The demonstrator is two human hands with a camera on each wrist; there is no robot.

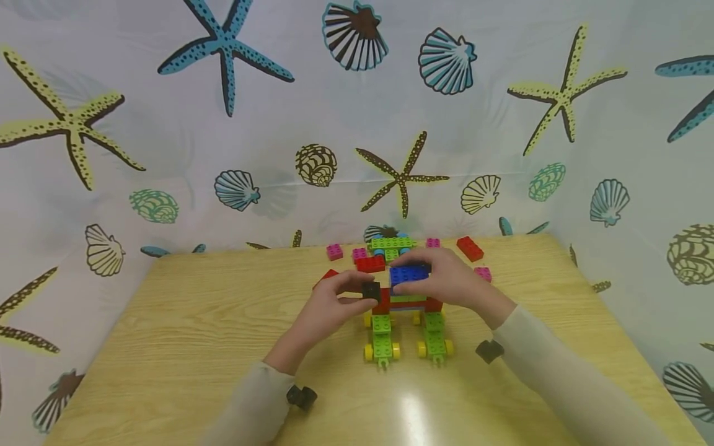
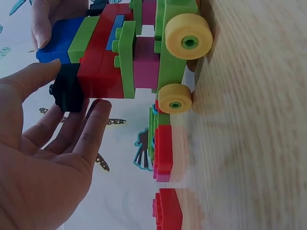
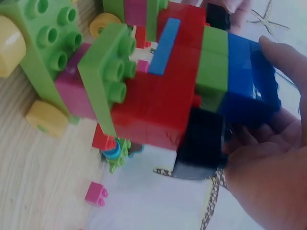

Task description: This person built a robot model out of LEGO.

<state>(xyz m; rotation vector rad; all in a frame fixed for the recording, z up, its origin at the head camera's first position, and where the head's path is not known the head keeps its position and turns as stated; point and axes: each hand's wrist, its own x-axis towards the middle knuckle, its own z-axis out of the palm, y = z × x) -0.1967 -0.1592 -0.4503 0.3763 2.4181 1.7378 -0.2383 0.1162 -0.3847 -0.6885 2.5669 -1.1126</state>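
Note:
A toy build of bricks stands on two lime-green wheeled bases [image 1: 382, 341] with yellow wheels [image 2: 189, 42]. Across it lie red bricks [image 3: 160, 103], with lime-green bricks [image 3: 212, 62] above them and a blue brick [image 1: 409, 277] on top. My left hand [image 1: 329, 310] pinches a black brick [image 2: 68, 87] at the build's left end, thumb on one side and fingers on the other. My right hand [image 1: 446, 279] grips the blue brick between thumb and fingers. Another black brick [image 3: 200, 143] sits at the right end, below that hand.
Behind the build are a lime-green wheeled piece [image 1: 393, 243] with blue wheels, a red brick [image 1: 370, 264] and several pink bricks [image 1: 334, 251]. Another red brick [image 1: 470, 248] lies back right. A patterned cloth [image 1: 268, 136] hangs behind the wooden table [image 1: 223, 310].

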